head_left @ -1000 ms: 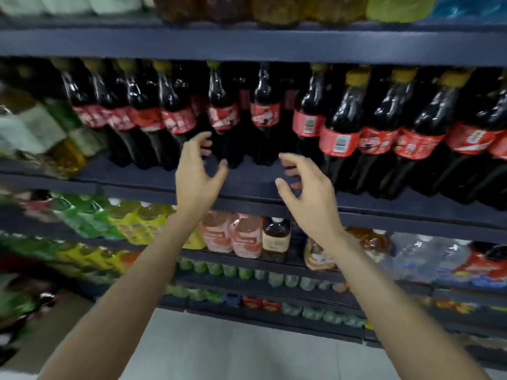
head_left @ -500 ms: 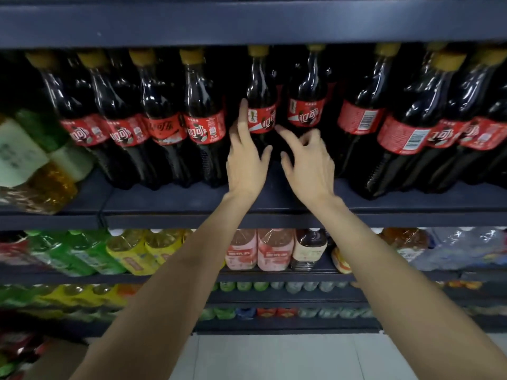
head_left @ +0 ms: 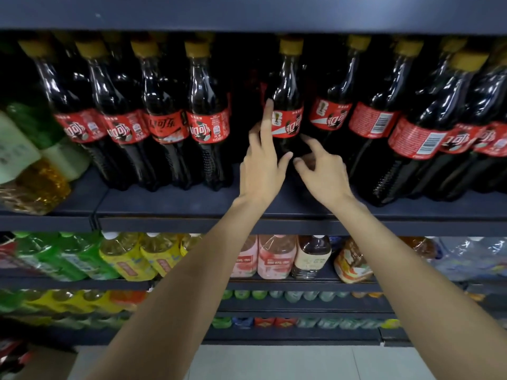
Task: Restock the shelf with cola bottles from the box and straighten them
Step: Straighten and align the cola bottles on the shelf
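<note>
A cola bottle (head_left: 288,105) with a yellow cap and red label stands set back on the dark shelf (head_left: 170,201), in a gap between two rows of like bottles. My left hand (head_left: 262,168) is at its left side: the index finger lies straight up along the label's edge and the thumb touches the dark body below the label. My right hand (head_left: 322,174) reaches in from the right, fingers spread and lightly bent, tips at the bottle's lower body. Neither hand closes round it. A row of cola bottles (head_left: 164,119) stands left, another (head_left: 417,127) right. No box is in view.
The shelf above (head_left: 247,12) hangs low over the caps. Green and yellow bottles (head_left: 33,160) sit at the far left of the cola shelf. Lower shelves hold yellow, pink and brown drinks (head_left: 274,259). Pale floor tiles (head_left: 274,363) show at the bottom.
Both hands have moved forward and up from the shelf's front edge to the centre bottle. The view has come closer to the cola shelf and tilted up.
</note>
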`<action>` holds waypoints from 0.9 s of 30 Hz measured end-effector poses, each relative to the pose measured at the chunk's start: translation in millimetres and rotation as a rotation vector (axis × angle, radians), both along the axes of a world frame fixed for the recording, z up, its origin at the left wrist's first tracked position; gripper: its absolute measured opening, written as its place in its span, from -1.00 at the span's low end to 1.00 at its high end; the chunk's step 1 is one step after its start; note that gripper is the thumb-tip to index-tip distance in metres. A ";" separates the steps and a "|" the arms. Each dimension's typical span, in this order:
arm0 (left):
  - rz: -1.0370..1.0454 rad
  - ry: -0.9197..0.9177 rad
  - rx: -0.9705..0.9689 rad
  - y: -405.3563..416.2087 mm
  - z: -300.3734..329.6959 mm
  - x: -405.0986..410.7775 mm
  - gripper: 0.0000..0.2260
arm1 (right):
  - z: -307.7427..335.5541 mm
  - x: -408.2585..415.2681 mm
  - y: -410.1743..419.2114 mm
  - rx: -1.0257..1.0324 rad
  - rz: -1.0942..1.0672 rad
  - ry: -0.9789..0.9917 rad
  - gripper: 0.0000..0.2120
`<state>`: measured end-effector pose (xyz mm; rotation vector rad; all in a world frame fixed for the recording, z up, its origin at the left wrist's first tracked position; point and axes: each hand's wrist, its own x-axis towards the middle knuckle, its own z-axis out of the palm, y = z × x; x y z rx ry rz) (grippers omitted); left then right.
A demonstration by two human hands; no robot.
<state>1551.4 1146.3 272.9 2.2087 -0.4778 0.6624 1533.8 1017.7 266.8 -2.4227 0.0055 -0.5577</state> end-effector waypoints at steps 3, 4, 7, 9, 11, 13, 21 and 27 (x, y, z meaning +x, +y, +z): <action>0.040 -0.039 0.046 7.7 0.2 -7.0 -0.16 | 3.3 -4.0 15.5 0.264 0.229 0.025 -0.38; 0.059 -0.061 0.062 9.9 -0.3 -10.4 -0.17 | 4.3 -4.9 19.9 0.339 0.293 0.041 -0.36; 0.133 -0.251 0.137 19.5 -0.2 -18.8 -0.32 | 2.7 -3.7 24.2 0.443 0.393 0.088 -0.29; 0.181 -0.400 0.216 28.4 3.1 -20.6 -0.41 | 1.0 -0.2 28.2 0.424 0.387 0.087 -0.27; 0.252 -0.503 0.357 37.7 5.2 -18.8 -0.41 | 0.5 3.7 34.5 0.406 0.347 0.059 -0.27; 0.330 -0.517 0.508 45.1 5.1 -16.3 -0.33 | 0.4 7.1 42.0 0.403 0.327 0.039 -0.28; 0.310 -0.506 0.736 58.1 14.2 -4.8 -0.54 | 4.4 -2.8 36.4 -0.318 0.017 -0.257 -0.49; 0.357 -0.499 0.748 46.7 7.9 -4.6 -0.55 | 0.0 -19.2 0.9 -0.346 -0.251 -0.279 -0.41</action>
